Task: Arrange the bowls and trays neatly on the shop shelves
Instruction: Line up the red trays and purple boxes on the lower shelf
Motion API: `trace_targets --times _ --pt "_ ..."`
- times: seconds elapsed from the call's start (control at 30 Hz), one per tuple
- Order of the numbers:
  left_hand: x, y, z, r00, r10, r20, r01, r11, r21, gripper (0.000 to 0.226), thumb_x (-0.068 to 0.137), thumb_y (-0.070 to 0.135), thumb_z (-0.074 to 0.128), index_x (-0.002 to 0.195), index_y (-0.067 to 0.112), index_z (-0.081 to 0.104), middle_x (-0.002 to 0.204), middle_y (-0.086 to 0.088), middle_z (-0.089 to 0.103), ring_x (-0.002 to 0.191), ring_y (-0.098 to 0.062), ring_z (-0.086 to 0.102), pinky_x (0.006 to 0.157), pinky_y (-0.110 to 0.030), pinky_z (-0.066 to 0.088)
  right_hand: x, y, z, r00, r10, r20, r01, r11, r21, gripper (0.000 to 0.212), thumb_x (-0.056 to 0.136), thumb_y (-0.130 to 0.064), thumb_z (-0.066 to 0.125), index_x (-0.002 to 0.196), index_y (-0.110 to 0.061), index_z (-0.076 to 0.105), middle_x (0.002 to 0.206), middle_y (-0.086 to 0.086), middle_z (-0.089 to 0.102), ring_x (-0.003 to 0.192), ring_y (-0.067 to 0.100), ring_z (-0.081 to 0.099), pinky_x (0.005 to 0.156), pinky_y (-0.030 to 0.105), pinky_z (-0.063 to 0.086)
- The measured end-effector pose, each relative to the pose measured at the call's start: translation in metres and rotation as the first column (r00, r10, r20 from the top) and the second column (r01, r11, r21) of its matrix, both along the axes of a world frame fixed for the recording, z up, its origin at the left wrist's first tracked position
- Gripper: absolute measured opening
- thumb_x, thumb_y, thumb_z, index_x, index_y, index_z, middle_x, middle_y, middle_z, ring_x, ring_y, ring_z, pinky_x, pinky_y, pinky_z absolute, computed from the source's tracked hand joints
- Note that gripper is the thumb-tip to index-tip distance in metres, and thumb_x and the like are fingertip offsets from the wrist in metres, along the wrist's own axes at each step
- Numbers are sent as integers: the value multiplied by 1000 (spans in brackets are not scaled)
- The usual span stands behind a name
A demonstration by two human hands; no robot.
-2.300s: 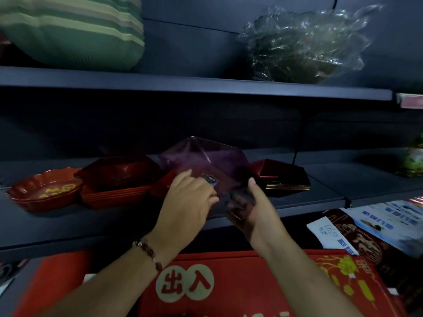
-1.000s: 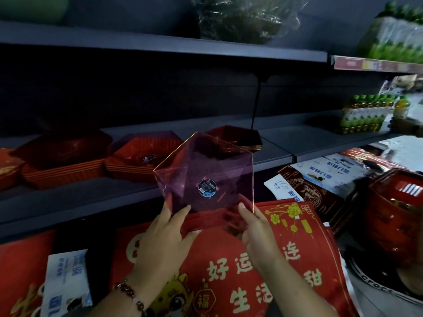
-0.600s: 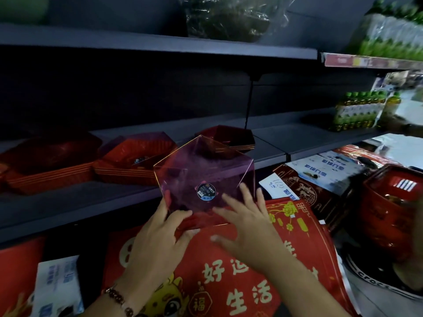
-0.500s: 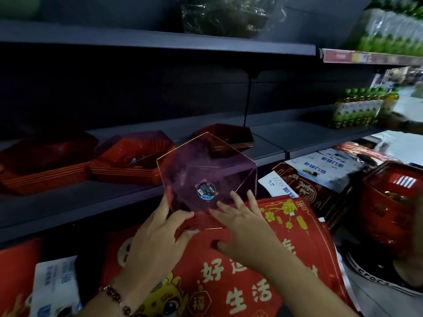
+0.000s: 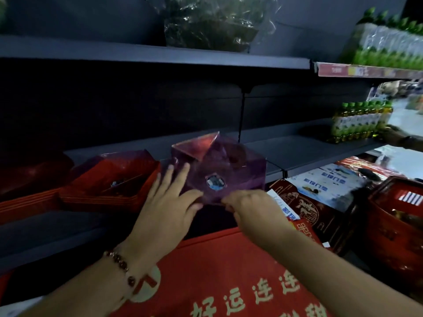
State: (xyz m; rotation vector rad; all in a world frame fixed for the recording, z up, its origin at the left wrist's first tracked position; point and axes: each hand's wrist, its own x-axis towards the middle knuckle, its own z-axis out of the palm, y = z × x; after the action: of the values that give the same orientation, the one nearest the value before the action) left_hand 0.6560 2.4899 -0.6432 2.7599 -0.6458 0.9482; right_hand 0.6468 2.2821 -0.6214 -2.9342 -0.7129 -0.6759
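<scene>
A translucent purple square tray [image 5: 231, 170] with a round sticker on its base is at the front of the dark middle shelf [image 5: 309, 154], tilted up toward me. My left hand [image 5: 169, 202] holds its left side, fingers spread over the base and thumb at the lower edge. My right hand [image 5: 249, 207] pinches the near lower edge with curled fingers. Left of it stands a stack of red square trays [image 5: 107, 186] with another purple tray on top. A further red stack [image 5: 25, 186] sits at the far left.
The upper shelf [image 5: 160, 56] carries a plastic-wrapped bundle [image 5: 212, 24]. Packs of green-capped bottles [image 5: 359, 122] stand on the shelf at right. Below lie red printed mats [image 5: 217, 277], boxes [image 5: 320, 197] and a red basket [image 5: 398, 220].
The purple tray went from held up in front of the shelf edge to lower and farther in, onto the middle shelf. My right hand moved from its base to pinching the near edge.
</scene>
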Motion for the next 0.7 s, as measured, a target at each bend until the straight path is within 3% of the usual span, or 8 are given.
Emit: trace_targets --times 0.07,0.13,0.23,0.33,0.43,0.53,0.63,0.7 --pt "27 -10 17 996 -23 88 17 997 69 22 88 23 66 108 25 72 142 -8 52 139 -42 33 115 -48 16 27 -8 12 998 -28 54 28 1000 -6 23 78 -7 57 91 -22 68 92 -1 69 84 26 64 72 35 48" --pt "56 -18 30 990 -39 139 22 992 122 22 84 15 68 104 22 74 127 -7 64 133 -43 42 117 -51 19 60 -17 18 990 -75 119 81 995 -54 19 71 -7 66 82 -22 69 80 -1 68 74 25 64 65 35 50" --pt "97 -25 37 989 -70 127 47 984 171 30 77 7 74 104 20 74 116 -6 70 128 -37 50 114 -51 22 102 -24 24 978 -128 163 153 976 -155 21 53 -5 77 63 -20 68 62 -2 61 58 23 59 53 28 43" --pt "133 -27 28 991 -92 102 73 982 173 38 72 1 79 105 19 74 109 -4 73 122 -36 56 114 -48 24 140 -28 17 968 -187 164 222 949 -226 26 53 -17 77 75 -31 76 71 -7 65 66 19 59 59 25 42" --pt "157 -29 16 996 -90 21 86 987 139 39 76 0 75 108 21 73 112 -3 72 124 -33 55 116 -45 24 166 -28 5 974 -185 127 205 965 -162 26 51 -16 83 74 -23 74 69 -2 65 65 23 62 59 27 46" --pt "166 -31 3 980 -88 -178 87 996 -15 41 95 9 50 131 26 58 138 5 56 143 -22 30 121 -37 7 181 -26 -13 991 -133 20 135 985 -112 17 85 -24 58 99 -16 66 92 6 69 90 29 64 90 37 45" --pt "166 -30 -11 966 -75 -246 70 997 -28 48 93 18 47 141 25 45 145 8 45 147 -18 17 121 -34 4 183 -22 -26 983 -157 -97 154 987 -43 52 89 -43 15 107 -15 56 107 9 66 106 29 58 112 44 28" --pt "161 -28 -19 969 -63 -238 65 998 -2 50 93 20 49 142 23 41 147 7 41 149 -19 12 119 -31 0 181 -21 -38 981 -180 -68 173 980 -97 46 87 -44 26 103 -13 57 99 9 65 99 31 61 111 48 31"
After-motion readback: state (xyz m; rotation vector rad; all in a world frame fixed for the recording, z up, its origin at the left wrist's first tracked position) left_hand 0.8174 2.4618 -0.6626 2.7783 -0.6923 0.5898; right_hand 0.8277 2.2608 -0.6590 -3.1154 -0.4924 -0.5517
